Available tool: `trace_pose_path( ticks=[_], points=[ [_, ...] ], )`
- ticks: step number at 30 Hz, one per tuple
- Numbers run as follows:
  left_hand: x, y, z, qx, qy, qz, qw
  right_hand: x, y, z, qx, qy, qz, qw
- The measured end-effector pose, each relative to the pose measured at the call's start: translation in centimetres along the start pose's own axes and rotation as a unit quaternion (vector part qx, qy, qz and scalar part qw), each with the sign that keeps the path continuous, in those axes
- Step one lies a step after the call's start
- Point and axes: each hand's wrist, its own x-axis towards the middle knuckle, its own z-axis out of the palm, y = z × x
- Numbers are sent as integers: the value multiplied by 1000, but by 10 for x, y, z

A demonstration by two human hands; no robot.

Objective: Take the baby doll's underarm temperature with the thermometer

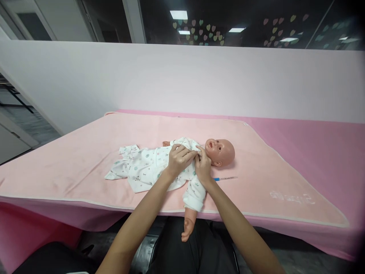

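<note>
Both hands pinch the white printed garment (148, 167) at the chest of the baby doll (219, 151). The left hand (179, 159) has its fingers curled shut on the cloth edge, and the right hand (203, 166) is closed on the opposite edge, just below the doll's chin. To do this well, I think both edges must stay flat and meet evenly. The doll lies on its back on the pink blanket (85, 160) over the tabletop, one arm hanging over the front edge. A thin blue-tipped stick (225, 178) lies just beside the doll's head.
</note>
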Motion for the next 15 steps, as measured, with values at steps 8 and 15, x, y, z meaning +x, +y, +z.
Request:
trace_pose_path(
  ticks=[8,15],
  points=[
    [-1,1,0,21,13,15,1000,-1,-1,3,70,17,21,997],
    [-13,-4,-17,6,-13,-141,990,0,1,3,46,25,29,998]
  ],
)
